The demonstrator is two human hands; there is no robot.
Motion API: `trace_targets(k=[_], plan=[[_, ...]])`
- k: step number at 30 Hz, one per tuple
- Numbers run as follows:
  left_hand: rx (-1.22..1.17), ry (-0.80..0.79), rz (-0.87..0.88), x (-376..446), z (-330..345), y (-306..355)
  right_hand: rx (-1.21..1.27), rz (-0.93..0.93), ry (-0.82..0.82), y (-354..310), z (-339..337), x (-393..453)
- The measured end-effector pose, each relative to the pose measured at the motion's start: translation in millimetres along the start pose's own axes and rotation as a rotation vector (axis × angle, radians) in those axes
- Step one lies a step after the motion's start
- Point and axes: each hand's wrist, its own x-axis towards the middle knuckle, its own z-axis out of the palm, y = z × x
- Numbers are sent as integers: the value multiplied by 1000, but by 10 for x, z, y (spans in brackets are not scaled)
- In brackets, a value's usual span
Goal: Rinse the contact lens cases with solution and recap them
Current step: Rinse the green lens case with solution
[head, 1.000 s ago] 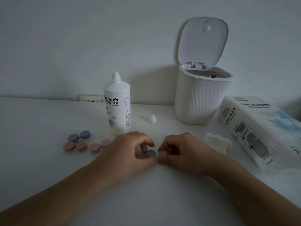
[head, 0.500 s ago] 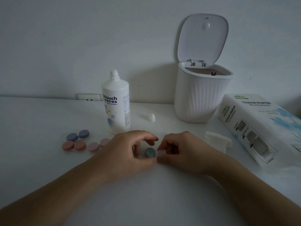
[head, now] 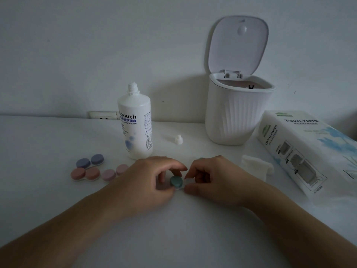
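A teal cap (head: 176, 181) sits on a white lens case on the table between my hands. My left hand (head: 146, 180) pinches the teal cap with thumb and fingers. My right hand (head: 214, 178) grips the right end of the same case, which its fingers mostly hide. The white solution bottle (head: 135, 124) stands uncapped just behind my left hand. Its small white cap (head: 178, 139) lies to the bottle's right. Three capped cases lie at the left: purple (head: 90, 161), salmon (head: 85, 173) and pink (head: 115, 172).
A white ribbed bin (head: 234, 117) with its lid up stands at the back right. A tissue paper pack (head: 309, 149) lies along the right edge. A crumpled white tissue (head: 257, 165) rests beside my right hand. A wall socket (head: 103, 115) sits behind the bottle.
My left fingers have shifted round the teal cap, which now shows more fully and slightly tilted. My right hand has stayed in place on the case.
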Motion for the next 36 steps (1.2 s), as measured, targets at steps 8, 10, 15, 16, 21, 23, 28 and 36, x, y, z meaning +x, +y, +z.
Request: trace_targets(k=[8, 10, 15, 16, 21, 23, 28, 36], plan=[[-49, 20, 38, 37, 38, -18, -5, 1, -9, -17, -11, -8], [-79, 73, 44, 49, 28, -7, -10, 7, -12, -27, -19, -11], [-166, 269, -89, 91, -35, -11, -16, 19, -10, -26, -21, -9], [-167, 272, -124, 93, -38, -25, -17, 22, -11, -26, -21, -11], [-31, 228, -253, 75, -29, -63, -8, 31, -17, -25, -22, -14], [42, 183, -246, 58, -39, -51, -6, 31, -21, -21, -24, -18], [258, 23, -209, 55, -79, -11, 0, 30, -23, -31, -28, -31], [31, 69, -7, 35, -96, 5, 51, 22, -5, -23, -50, -50]])
